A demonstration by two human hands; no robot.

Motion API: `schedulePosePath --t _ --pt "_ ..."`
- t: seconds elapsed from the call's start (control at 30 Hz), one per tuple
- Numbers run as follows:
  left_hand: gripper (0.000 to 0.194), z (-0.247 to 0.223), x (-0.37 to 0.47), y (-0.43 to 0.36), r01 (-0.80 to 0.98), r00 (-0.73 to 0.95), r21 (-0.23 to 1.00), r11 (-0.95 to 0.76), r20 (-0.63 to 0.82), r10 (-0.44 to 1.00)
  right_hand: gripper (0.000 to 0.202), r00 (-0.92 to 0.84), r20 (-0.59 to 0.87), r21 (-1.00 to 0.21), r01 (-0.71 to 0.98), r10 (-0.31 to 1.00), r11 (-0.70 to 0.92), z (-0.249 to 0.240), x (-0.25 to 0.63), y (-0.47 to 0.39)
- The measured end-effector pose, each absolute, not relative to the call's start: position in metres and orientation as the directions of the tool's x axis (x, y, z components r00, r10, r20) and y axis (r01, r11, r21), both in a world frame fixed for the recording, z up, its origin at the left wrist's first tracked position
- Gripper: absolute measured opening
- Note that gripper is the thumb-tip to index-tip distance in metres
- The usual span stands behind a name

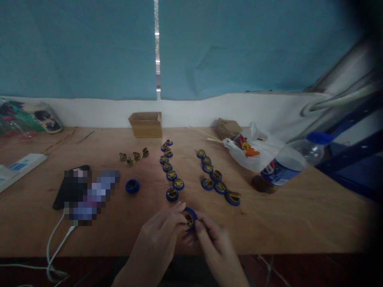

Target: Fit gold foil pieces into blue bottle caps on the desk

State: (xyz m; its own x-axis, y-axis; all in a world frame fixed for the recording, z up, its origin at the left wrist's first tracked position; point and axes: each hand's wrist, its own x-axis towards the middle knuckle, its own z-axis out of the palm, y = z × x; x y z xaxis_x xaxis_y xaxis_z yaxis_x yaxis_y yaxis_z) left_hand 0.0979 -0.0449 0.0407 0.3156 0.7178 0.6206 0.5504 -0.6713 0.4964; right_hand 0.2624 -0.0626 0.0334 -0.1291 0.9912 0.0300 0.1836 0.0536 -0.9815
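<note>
Near the table's front edge, my left hand (166,227) and my right hand (213,235) both grip one round blue-rimmed piece (193,215) with brass-coloured metal inside. The left fingertips press into its middle, and the right thumb and fingers pinch its rim. Beyond my hands, several similar pieces form a crooked middle row (171,175), with another row (216,175) to the right. A blue ring (132,186) with a dark centre lies to the left. Behind it are several loose brass-coloured metal parts (137,156).
A small open cardboard box (146,128) stands by the wall. At the right are a white plastic bag (254,153), a crumpled brown bag (228,128) and a tilted plastic bottle (287,167). Leftward lie two phones (70,191) with white cables and a power strip (22,169).
</note>
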Motion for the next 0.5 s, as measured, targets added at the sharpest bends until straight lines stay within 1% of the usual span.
schedulePosePath --t 0.1,0.13,0.2,0.27,0.33,0.4,0.5 --pt "0.025 0.045 0.095 -0.047 0.47 0.187 0.749 -0.467 0.433 0.882 0.032 -0.128 0.011 -0.999 0.048 0.992 0.017 0.034 0.261 -0.059" --pt "0.025 0.045 0.095 -0.048 0.424 0.169 0.812 -0.402 0.365 0.916 0.033 -0.131 0.004 -1.0 0.007 0.991 0.005 0.034 0.261 -0.058" --pt "0.021 0.045 0.095 -0.051 0.317 0.177 0.894 -0.318 0.273 0.946 0.033 -0.14 -0.005 -0.998 -0.061 0.99 -0.014 0.034 0.26 -0.057" --pt "0.019 0.043 0.097 -0.052 0.235 0.184 0.936 -0.263 0.223 0.957 0.031 -0.144 -0.005 -0.995 -0.096 0.99 -0.019 0.033 0.26 -0.057" --pt "0.017 0.039 0.1 -0.054 0.188 0.155 0.955 -0.227 0.2 0.967 0.03 -0.139 0.007 -0.995 -0.098 0.99 -0.007 0.033 0.261 -0.058" --pt "0.015 0.035 0.101 -0.054 0.166 0.113 0.966 -0.197 0.18 0.977 0.03 -0.144 0.02 -0.997 -0.073 0.989 0.009 0.031 0.261 -0.059" --pt "0.015 0.031 0.102 -0.054 0.13 0.119 0.979 -0.155 0.139 0.983 0.03 -0.132 0.027 -1.0 -0.016 0.991 0.025 0.029 0.261 -0.062"
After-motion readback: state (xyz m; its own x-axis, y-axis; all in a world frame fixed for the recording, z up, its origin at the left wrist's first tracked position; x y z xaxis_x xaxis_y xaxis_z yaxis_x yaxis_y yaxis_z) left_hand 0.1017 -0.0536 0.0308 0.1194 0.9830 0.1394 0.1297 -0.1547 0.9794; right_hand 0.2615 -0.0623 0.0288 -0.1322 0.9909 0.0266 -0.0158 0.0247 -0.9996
